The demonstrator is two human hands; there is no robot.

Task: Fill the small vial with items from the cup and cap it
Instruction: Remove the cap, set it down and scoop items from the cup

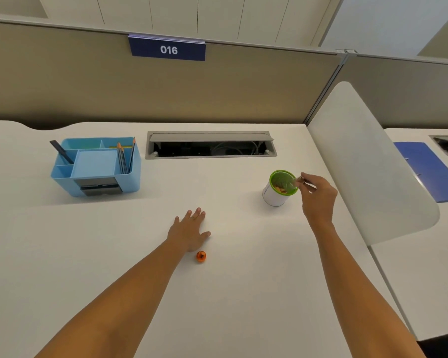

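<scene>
A white cup (274,197) with a green rim stands right of the table's middle, with small orange and tan items in its bottom. My right hand (318,196) is at the cup's right rim, fingers pinched on a small clear object that looks like the vial (303,180), which is tilted toward the cup's mouth. An orange cap (201,256) lies on the table just beside the heel of my left hand (190,232). That hand rests flat on the table with its fingers spread and holds nothing.
A blue desk organiser (96,166) with pencils stands at the back left. An open cable tray (210,145) is sunk into the white desk (140,293) behind the cup. A white divider panel (367,161) rises on the right, with a blue folder (429,169) beyond it.
</scene>
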